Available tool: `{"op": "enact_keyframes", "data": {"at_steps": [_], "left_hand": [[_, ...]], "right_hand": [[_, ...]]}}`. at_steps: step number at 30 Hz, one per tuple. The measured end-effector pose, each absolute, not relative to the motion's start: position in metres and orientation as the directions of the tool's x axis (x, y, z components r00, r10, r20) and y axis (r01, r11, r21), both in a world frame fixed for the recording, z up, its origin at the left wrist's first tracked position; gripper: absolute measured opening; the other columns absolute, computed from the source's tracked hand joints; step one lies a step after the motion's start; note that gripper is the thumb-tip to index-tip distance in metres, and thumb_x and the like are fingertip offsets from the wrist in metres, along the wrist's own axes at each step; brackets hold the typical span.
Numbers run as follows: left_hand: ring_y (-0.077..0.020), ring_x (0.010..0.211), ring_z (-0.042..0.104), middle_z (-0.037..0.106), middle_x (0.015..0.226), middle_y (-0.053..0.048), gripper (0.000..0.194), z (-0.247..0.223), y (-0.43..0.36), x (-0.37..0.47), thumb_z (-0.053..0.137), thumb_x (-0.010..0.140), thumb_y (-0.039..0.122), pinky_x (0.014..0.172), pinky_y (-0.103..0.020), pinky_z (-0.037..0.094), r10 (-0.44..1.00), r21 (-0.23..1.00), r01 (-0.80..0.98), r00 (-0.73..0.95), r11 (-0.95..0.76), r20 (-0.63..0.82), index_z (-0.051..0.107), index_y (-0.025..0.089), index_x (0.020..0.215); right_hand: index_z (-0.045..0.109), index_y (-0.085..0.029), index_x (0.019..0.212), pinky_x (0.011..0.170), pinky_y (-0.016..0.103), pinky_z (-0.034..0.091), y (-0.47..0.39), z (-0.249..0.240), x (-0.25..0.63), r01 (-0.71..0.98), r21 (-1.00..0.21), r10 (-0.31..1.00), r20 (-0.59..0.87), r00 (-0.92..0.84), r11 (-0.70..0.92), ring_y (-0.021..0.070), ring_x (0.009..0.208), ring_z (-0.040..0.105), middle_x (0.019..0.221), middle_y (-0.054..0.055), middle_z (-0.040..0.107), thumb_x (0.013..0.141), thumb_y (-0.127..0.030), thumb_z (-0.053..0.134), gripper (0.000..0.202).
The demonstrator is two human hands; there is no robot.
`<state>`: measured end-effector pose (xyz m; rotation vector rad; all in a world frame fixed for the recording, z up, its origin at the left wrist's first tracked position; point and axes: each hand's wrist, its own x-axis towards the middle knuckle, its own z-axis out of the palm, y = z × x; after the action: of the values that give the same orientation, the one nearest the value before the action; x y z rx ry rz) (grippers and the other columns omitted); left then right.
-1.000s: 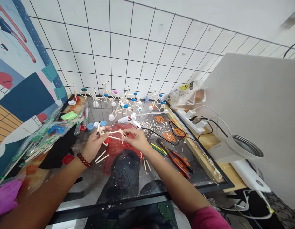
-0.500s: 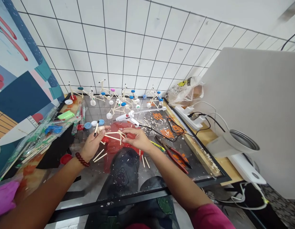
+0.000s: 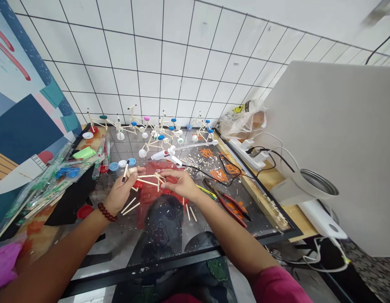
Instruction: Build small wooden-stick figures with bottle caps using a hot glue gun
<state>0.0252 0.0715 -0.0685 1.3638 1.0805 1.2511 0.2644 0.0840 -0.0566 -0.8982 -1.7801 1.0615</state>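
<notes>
A small frame of thin wooden sticks is held up over the glass tabletop between both hands. My left hand, with a dark red bead bracelet at the wrist, is closed round the frame's left end, where a black-tipped stick stands up. At the frame's right end, my right hand pinches the joined sticks between thumb and fingers. Part of the frame is hidden by the fingers. Just beyond the hands lies a white glue gun with a clear glue stick at its rear.
Several finished stick models with bottle-cap wheels stand along the back. Pliers lie on the right, near the glue gun's cable. Loose sticks lie nearby. Plastic-wrapped packets cover the left side; a power strip sits at right.
The camera view has shifted slightly. Both hands keep their hold on the stick frame, with hardly any movement.
</notes>
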Motion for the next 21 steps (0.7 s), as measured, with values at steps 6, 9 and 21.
{"op": "enact_keyframes", "data": {"at_steps": [6,9,21], "left_hand": [[-0.0260,0.110,0.066,0.071,0.121,-0.010,0.049,-0.0664,0.0709,0.0268,0.061,0.087,0.057,0.102,-0.040,0.051,0.987,0.991,-0.037,0.084,-0.131,0.134,0.070,0.019,0.118],[-0.0264,0.110,0.066,0.071,0.122,-0.010,0.051,-0.0642,0.0704,0.0279,0.062,0.086,0.058,0.103,-0.041,0.050,0.990,0.992,-0.054,0.083,-0.111,0.115,0.070,0.018,0.118],[-0.0250,0.115,0.064,0.072,0.119,-0.008,0.046,-0.0647,0.0706,0.0281,0.064,0.086,0.056,0.103,-0.037,0.048,0.992,0.991,-0.107,0.083,-0.086,0.095,0.072,0.021,0.113]], "right_hand": [[0.076,-0.023,0.103,0.107,0.043,0.047,0.0847,-0.0566,0.2648,0.166,-0.908,0.876,0.303,-0.375,0.385,0.0218,0.113,0.067,0.113,0.007,0.075,0.072,-0.026,0.081,0.032],[0.076,-0.023,0.103,0.106,0.043,0.047,0.0840,-0.0558,0.2647,0.165,-0.905,0.873,0.309,-0.377,0.391,0.0215,0.112,0.067,0.113,0.006,0.075,0.073,-0.026,0.080,0.031],[0.076,-0.020,0.105,0.105,0.041,0.047,0.0831,-0.0570,0.2639,0.155,-0.908,0.872,0.309,-0.381,0.389,0.0219,0.109,0.068,0.113,0.008,0.074,0.074,-0.025,0.079,0.032]]}}
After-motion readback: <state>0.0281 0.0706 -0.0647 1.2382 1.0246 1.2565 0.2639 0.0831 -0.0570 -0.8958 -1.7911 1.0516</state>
